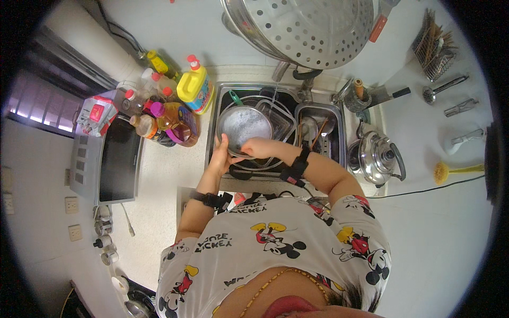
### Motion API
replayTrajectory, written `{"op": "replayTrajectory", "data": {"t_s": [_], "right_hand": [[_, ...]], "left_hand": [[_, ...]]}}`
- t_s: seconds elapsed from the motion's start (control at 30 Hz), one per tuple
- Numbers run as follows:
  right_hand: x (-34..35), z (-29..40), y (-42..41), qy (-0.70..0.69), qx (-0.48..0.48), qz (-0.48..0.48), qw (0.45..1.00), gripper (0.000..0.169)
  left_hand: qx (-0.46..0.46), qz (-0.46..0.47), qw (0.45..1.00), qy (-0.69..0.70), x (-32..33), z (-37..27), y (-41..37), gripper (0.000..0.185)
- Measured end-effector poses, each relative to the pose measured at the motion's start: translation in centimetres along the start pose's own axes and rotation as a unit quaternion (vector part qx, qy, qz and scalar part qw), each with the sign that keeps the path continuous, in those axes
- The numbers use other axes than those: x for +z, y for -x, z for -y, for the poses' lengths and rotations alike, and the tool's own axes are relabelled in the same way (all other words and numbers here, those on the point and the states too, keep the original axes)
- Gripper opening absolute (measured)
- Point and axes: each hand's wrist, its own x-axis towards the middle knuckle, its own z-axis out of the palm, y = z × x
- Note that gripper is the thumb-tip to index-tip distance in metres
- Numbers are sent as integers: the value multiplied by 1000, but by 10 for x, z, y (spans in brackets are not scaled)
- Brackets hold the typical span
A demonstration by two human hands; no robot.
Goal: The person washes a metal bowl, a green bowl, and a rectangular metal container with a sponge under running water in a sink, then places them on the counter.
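Over the large sink basin (210,119), my left hand (222,157) grips the lower left rim of a round metal pan or bowl (243,121), thumb on the rim. My right hand (258,147) is curled at the lower right inside edge of that vessel; whether it holds something small is hidden. Below and around the vessel lie a clear rectangular container (283,121) and a wire or metal rim. A green handle (235,97) sticks up behind it. Water runs from the faucet (280,71) into the basin beside the vessel.
Chopsticks and ladles lie in the small basin (342,131). A steel kettle (375,157) stands to the right, a stone mortar (358,99) behind it. On the left are a yellow detergent bottle (195,89), several other bottles and a microwave (119,159). A perforated steamer (314,31) hangs above.
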Motion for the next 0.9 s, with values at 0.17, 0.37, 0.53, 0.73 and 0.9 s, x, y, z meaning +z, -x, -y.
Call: {"op": "replayTrajectory", "data": {"t_s": [0.17, 0.37, 0.53, 0.73, 0.9], "right_hand": [[6, -92, -21, 182, 58, 6, 982, 7], [4, -74, -48, 84, -15, -148, 985, 9], [24, -45, -48, -26, 54, -34, 998, 18], [17, -65, -10, 62, 61, 144, 986, 24], [9, -84, -6, 91, 94, -114, 985, 29]], "left_hand": [[-4, 37, 999, 7, 5, 4, 6, 76], [-29, 30, 999, -15, 7, 9, 3, 68], [-45, 46, 998, -20, 2, 17, -1, 66], [-48, 10, 999, -18, 5, 15, 1, 70], [-30, -55, 995, -81, -8, 3, 0, 72]]}}
